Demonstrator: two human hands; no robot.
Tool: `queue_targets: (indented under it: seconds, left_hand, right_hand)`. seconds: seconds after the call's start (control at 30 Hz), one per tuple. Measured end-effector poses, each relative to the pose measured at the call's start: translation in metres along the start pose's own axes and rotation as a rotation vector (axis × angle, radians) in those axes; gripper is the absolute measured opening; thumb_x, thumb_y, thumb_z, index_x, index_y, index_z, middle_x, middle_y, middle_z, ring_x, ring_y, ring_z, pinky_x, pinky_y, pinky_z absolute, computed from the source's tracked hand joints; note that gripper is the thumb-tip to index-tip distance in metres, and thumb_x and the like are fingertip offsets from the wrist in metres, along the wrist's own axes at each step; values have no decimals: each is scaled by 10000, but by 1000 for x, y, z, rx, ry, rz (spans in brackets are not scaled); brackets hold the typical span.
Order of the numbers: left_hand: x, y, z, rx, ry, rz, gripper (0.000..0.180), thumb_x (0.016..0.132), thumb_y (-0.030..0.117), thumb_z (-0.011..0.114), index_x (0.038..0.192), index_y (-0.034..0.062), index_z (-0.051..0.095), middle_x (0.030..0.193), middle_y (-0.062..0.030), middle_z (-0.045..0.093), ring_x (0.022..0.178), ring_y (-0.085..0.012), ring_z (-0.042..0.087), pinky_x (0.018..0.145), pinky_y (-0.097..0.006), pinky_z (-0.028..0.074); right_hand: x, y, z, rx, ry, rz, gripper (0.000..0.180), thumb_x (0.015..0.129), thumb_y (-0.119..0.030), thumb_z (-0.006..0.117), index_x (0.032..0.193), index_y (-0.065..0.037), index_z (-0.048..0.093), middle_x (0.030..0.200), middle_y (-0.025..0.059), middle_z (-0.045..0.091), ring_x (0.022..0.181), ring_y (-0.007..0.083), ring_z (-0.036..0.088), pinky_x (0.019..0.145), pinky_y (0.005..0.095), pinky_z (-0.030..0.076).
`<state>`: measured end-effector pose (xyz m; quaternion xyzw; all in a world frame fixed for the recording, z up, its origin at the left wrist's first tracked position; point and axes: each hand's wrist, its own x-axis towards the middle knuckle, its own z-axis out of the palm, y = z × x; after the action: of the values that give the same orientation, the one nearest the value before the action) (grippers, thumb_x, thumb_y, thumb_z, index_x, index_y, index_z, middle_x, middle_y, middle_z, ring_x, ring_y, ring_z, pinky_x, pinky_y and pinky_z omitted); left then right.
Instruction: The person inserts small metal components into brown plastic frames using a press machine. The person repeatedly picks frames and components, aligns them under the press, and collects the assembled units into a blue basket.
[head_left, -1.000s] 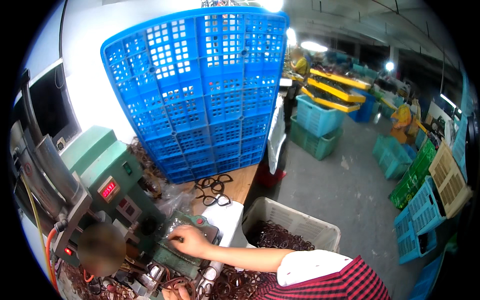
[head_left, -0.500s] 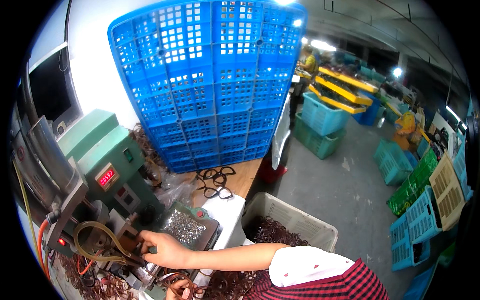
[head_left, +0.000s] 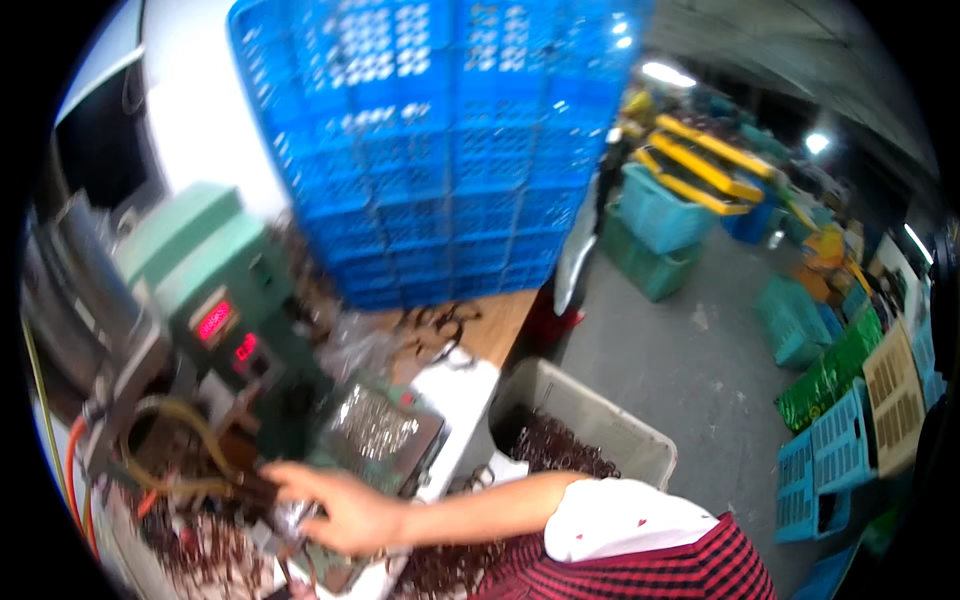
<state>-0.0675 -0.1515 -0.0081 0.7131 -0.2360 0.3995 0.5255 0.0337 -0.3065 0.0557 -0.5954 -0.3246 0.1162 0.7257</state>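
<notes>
My right hand (head_left: 345, 512) reaches in from the right to the working end of a green bench machine (head_left: 215, 270). Its fingertips are at a dark brown piece beside the tooling, with the thumb lower and apart. Motion blur hides whether they grip it. Of my left hand (head_left: 302, 591), only a smeared bit shows at the lower edge, close to thin brown strips; its fingers cannot be made out. Next to my right hand, a tray (head_left: 432, 440) holds many small shiny metal parts. A yellowish hose (head_left: 180, 408) loops just left of my fingertips.
A large blue crate (head_left: 450, 230) stands upright behind the table. Dark eyeglass frames (head_left: 447, 322) lie before it. Brown loops fill a pale bin (head_left: 655, 450) beside the table; more brown pieces (head_left: 200, 550) lie below the machine. Stacked crates (head_left: 660, 215) stand across the floor.
The view has shifted and blurred. My left hand, which held brown loops, has dropped almost out of view. My right hand's thumb now sits apart from its fingers. A second red readout is lit on the machine.
</notes>
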Motion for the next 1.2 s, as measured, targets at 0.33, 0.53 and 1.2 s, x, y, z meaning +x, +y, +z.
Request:
queue_targets:
  seconds: [0.33, 0.53, 1.2]
  left_hand:
    - [69, 16, 23, 361, -386, 327, 394, 682, 121, 653, 1067, 73, 717, 1094, -100, 680, 808, -263, 621, 841, -414, 546]
    - [63, 19, 26, 401, -367, 223, 300, 666, 67, 659, 953, 57, 746, 1016, -113, 713, 858, -295, 673, 830, -385, 535]
    - [-13, 72, -184, 1561, 323, -426, 133, 804, -3, 646, 916, 46, 698, 1017, -105, 665, 940, -302, 606, 804, -406, 485]
  right_hand:
    - [-57, 59, -113, -1405, 510, -48, 176, 746, -126, 733, 905, -58, 701, 912, 100, 653, 897, 311, 582, 774, 428, 470]
    - [-9, 59, -116, -1224, 464, -112, 118, 737, -123, 714, 841, -77, 683, 872, 68, 639, 913, 279, 590, 751, 413, 472]
    - [5, 72, -110, -858, 376, -89, 168, 836, -85, 667, 987, -14, 690, 916, 129, 701, 817, 219, 670, 770, 305, 507]
